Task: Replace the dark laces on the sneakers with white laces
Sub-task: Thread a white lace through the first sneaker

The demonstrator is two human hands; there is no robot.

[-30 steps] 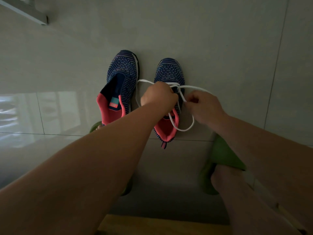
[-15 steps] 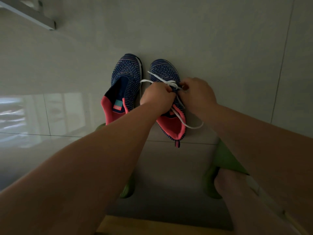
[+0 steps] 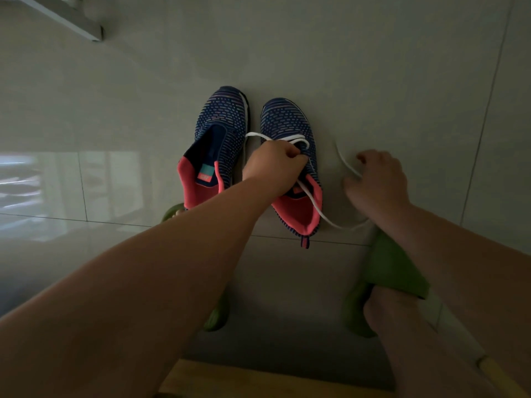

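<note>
Two navy knit sneakers with pink linings stand side by side on the tile floor. The left sneaker (image 3: 221, 145) has no lace in it. A white lace (image 3: 313, 202) is threaded across the throat of the right sneaker (image 3: 290, 124). My left hand (image 3: 273, 165) grips the lace over that sneaker's eyelets. To the right of the shoe, my right hand (image 3: 379, 182) is blurred. A strand of the lace runs in between its thumb and fingers, and the loose end trails up past it. No dark lace is visible.
My feet in green slippers (image 3: 385, 271) rest on the floor close to me, one on each side behind the sneakers. A wooden seat edge (image 3: 230, 380) runs along the bottom. A pale metal bar (image 3: 71, 21) lies at the top left.
My right hand has swung away from the right sneaker's eyelets to the right, drawing the lace out with it. My left hand stays on the shoe's throat.
</note>
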